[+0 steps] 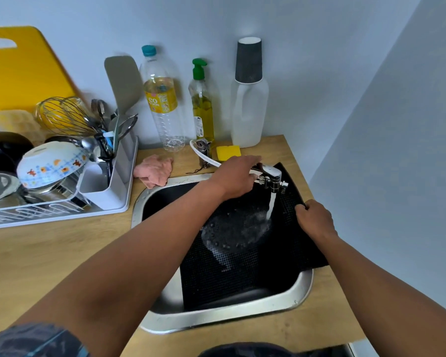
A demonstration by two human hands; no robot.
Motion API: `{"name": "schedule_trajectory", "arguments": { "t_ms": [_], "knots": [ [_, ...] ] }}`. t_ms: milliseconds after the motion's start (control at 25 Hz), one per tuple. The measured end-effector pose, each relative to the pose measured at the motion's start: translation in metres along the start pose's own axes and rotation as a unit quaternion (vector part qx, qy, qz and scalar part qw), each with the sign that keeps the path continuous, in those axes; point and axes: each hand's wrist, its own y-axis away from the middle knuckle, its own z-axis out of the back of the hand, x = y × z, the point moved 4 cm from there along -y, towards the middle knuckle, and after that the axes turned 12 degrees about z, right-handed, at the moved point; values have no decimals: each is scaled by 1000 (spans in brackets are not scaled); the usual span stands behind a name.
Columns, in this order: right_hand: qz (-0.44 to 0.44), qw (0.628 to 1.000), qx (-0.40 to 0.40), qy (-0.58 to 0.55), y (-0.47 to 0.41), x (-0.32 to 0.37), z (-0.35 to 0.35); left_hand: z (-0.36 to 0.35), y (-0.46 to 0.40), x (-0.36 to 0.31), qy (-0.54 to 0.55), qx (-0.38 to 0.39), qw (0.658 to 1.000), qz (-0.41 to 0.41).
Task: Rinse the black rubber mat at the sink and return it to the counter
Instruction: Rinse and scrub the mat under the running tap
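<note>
Black rubber mat [242,266] lying tilted across the steel sink [216,318], its right edge raised over the sink's rim onto the wooden counter [49,253]. Right hand [316,219] pinching the mat's right edge, fingers curled. Water stream [271,207] striking the mat and spreading in a wet patch. Left hand [236,176] resting on the chrome tap [271,176], fingers extended over its lever. Beyond, along the wall: pink cloth [155,170], yellow sponge [228,152], dish rack [62,176], bottles.
</note>
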Motion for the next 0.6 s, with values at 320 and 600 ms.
{"name": "schedule_trajectory", "arguments": {
  "t_ms": [320,600],
  "knots": [
    [55,998,-15,4,5,7,-11,48,53,102,141,-253,942,171],
    [52,999,-6,7,5,10,-10,101,116,193,167,-440,805,362]
  ]
}}
